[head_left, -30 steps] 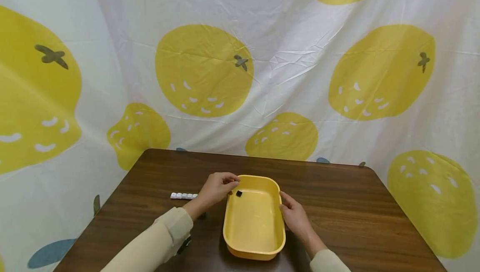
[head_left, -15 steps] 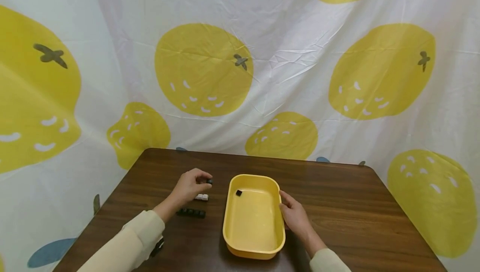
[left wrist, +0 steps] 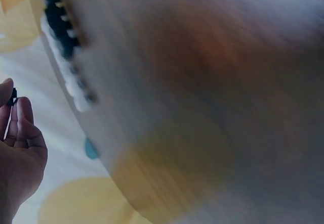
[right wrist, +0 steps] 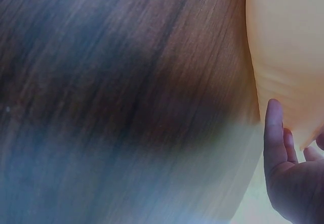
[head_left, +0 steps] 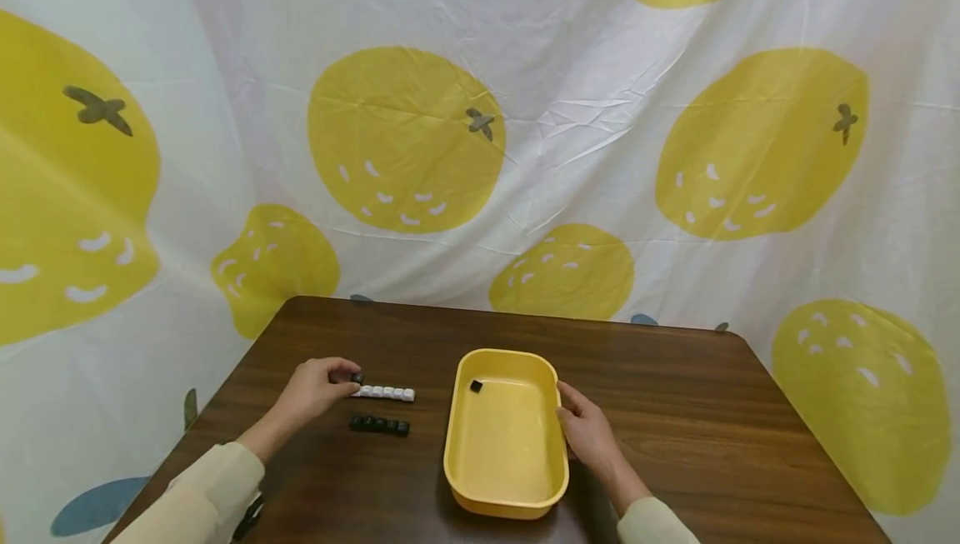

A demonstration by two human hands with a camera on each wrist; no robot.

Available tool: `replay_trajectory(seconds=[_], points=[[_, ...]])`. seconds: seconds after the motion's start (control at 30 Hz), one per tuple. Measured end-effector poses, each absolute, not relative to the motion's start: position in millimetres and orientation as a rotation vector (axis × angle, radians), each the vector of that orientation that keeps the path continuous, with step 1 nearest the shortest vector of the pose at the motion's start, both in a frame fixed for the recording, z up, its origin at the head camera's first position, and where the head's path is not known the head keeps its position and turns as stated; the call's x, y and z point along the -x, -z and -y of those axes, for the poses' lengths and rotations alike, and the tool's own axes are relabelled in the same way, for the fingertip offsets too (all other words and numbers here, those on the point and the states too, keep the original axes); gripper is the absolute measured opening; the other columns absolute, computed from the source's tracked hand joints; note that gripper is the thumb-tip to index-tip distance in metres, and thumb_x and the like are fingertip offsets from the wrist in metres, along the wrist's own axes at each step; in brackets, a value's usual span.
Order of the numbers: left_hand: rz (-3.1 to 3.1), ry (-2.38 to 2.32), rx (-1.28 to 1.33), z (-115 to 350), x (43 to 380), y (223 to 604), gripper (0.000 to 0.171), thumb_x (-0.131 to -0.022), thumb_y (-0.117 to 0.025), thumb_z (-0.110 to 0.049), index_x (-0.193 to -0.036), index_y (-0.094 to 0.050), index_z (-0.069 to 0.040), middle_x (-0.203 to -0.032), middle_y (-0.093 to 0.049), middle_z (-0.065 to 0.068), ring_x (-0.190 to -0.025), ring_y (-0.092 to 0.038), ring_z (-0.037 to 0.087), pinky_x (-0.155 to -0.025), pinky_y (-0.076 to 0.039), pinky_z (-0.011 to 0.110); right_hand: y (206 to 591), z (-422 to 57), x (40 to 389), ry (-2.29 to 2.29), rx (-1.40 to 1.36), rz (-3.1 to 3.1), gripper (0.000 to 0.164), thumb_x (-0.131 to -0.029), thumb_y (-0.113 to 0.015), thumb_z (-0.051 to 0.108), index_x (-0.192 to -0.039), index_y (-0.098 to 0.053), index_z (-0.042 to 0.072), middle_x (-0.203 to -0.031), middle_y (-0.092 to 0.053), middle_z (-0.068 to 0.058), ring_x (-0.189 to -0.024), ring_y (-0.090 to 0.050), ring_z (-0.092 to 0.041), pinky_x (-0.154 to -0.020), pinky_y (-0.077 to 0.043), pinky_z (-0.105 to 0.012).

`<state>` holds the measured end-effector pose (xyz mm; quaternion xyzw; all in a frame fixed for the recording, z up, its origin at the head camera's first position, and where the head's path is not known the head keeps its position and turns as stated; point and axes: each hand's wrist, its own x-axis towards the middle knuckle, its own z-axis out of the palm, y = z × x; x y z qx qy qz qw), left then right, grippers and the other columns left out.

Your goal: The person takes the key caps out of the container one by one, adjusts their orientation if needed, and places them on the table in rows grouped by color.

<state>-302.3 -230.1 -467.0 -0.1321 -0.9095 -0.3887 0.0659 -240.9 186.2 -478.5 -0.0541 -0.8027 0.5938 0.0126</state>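
Note:
My left hand (head_left: 318,386) pinches a small black keycap (head_left: 357,378) between thumb and fingertips, right at the left end of a row of white keycaps (head_left: 386,393). In the left wrist view this black keycap (left wrist: 13,97) shows at the fingertips. Nearer to me lies a row of black keycaps (head_left: 380,425). A deep yellow plastic basin (head_left: 468,504) stands right of both rows. One loose black keycap (head_left: 476,386) lies inside, near its far left corner. My right hand (head_left: 592,436) holds the basin by its right rim, with several fingers along the outer wall (right wrist: 283,37).
Everything stands on a dark wood-grain table (head_left: 697,427) with rounded far corners. Behind it hangs a white cloth (head_left: 570,144) printed with large yellow lemons. A dark band (head_left: 249,517) shows at my left sleeve.
My left hand has moved left from the basin's left rim to the white row's left end, carrying the black keycap. Both rows came into view. The right hand and basin stay in place.

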Motion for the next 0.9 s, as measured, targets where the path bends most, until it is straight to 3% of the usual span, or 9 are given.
replay_trajectory(seconds=[0.3, 0.9], points=[[2.827, 1.153, 0.37, 262, 295, 482, 0.016, -0.083, -0.079, -0.009, -0.096, -0.072, -0.004, -0.081, -0.064, -0.001, -0.076, -0.057, 0.014, -0.065, -0.047, 0.03, 478, -185, 243, -1.839, 0.168, 2.497, 0.048, -0.1, -0.047, 0.004, -0.148, -0.043, -0.001, -0.113, -0.063, -0.028, -0.071, -0.067, -0.027, -0.053, -0.056, -0.039], [2.92, 1.057, 0.611, 256, 293, 497, 0.015, -0.077, -0.081, -0.006, -0.088, -0.071, -0.005, -0.073, -0.06, -0.005, -0.068, -0.053, 0.011, -0.062, -0.044, 0.029, 480, -187, 242, -1.869, 0.174, 2.489, 0.049, -0.1, -0.047, 0.004, -0.149, -0.041, 0.0, -0.115, -0.062, -0.029, -0.072, -0.067, -0.027, -0.053, -0.056, -0.04]])
